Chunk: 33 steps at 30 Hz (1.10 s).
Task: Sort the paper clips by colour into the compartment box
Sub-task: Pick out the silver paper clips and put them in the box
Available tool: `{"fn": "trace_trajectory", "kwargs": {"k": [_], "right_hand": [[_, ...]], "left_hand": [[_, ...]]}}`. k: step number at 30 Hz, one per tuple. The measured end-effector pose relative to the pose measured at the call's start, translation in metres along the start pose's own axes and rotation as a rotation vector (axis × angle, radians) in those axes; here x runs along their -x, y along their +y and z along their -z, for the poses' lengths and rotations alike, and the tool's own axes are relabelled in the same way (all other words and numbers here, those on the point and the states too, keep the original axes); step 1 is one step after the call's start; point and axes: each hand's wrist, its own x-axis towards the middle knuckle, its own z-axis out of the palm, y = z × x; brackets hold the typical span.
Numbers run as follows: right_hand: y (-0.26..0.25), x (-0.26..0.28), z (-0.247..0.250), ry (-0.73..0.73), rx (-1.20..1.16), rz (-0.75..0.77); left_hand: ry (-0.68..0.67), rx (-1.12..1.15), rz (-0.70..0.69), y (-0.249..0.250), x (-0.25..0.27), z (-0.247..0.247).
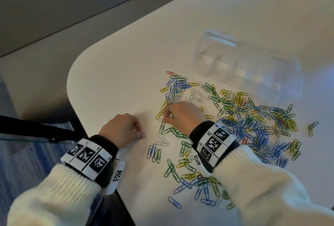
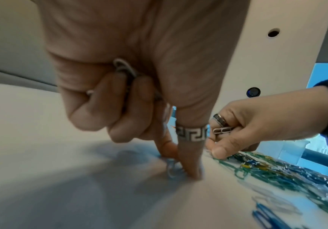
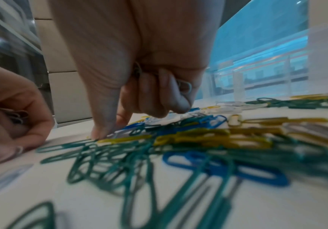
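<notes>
White table point(image 1: 117, 74) under scattered paper clips point(image 1: 240, 122)

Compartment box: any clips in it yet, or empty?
Looks empty. In the head view the clear box shows only pale dividers, no coloured clips; those lie loose on the table. The box is blurred, so white clips could be missed.

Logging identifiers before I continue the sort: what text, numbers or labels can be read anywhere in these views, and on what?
"L4", "L5": tiny print beside the square coded markers on the left wristband; small, so read with caution.
Right wristband: similar tiny print beside its markers, too small to read.
Compartment box: clear plastic, no label visible.
Paper clips: no text.
</notes>
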Motion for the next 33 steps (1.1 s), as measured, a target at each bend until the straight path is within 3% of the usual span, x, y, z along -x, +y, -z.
{"fn": "trace_trajectory", "kwargs": {"k": [3,5,10,14,19,24,29,33], "right_hand": [[0.001,0.003,0.002,-0.017,0.038,0.054],[0.003,0.008,0.003,-0.001,-0.084,0.092],[0.016,0.02,0.001,0.068,-0.774,0.023],[0.026,0.029,-0.001,-0.114,-1.449,0.026],[0.033,0.04,-0.005,-0.18,-1.835,0.134],[0.038,0.043,-0.01,-0.167,-1.827,0.095],[0.04,0.051,-0.01,-0.087,-1.43,-0.018],[0.043,0.057,-0.018,0.008,-1.079,-0.055]], "left_hand": [[-0.034,0.078,-0.081,0.002,0.001,-0.001],[-0.055,0.192,-0.119,0.007,0.002,-0.002],[-0.153,0.801,-0.028,0.027,0.002,0.0],[-0.304,1.257,-0.042,0.042,0.003,0.003],[-0.388,1.469,-0.091,0.044,0.003,-0.002],[-0.348,1.402,-0.016,0.041,0.0,-0.002],[-0.352,1.327,0.016,0.038,-0.001,0.002],[-0.156,0.908,-0.044,0.039,-0.004,-0.005]]}}
